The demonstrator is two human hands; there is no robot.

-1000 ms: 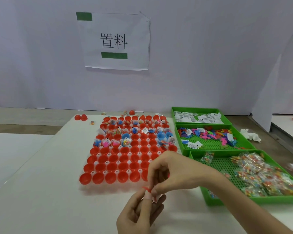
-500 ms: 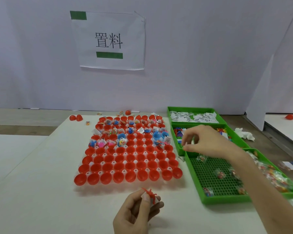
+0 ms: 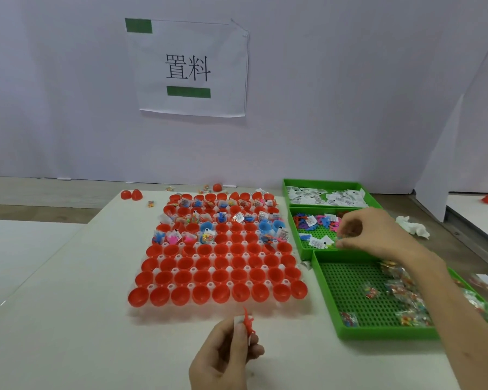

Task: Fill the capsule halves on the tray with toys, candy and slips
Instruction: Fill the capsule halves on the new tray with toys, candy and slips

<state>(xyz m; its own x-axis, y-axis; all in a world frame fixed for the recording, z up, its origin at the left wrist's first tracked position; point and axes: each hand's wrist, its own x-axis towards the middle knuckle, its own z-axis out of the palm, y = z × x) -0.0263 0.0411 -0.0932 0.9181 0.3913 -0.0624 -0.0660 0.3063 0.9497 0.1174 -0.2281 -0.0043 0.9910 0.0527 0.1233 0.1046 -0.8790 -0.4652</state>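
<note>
The clear plastic tray (image 3: 228, 284) sits in the middle of the white table (image 3: 68, 319), packed with rows of red plastic capsule halves (image 3: 202, 275), open side up. The four rows nearest the person hold nothing that I can see. The rows further back are mostly stuffed with little coloured toys, wrapped sweets and white printed slips, and a few blue capsule halves (image 3: 265, 227) stand among them.

Just in front of the tray, the left hand (image 3: 226, 353) is raised off the table. Its thumb and fingers pinch a small red plastic toy figure (image 3: 248, 322), with a scrap of white showing behind it.

To the right of the tray, three green perforated plastic bins stand in a line. The far bin (image 3: 286, 192) holds white paper slips (image 3: 327, 196). The middle bin (image 3: 300, 243) holds bright plastic toys (image 3: 321, 220) and a few slips. The near bin (image 3: 378, 332) holds clear packets of candy (image 3: 403, 291).

The right hand (image 3: 378, 235) reaches over the middle bin, with its fingertips drawn close together. It is too blurred for me to tell whether anything is caught between them.

Two loose red capsule halves (image 3: 131, 194) lie at the far left corner of the table. A crumpled white tissue (image 3: 413, 228) rests beyond the bins, and a white paper sign (image 3: 190, 68) with green bars hangs on the wall.
</note>
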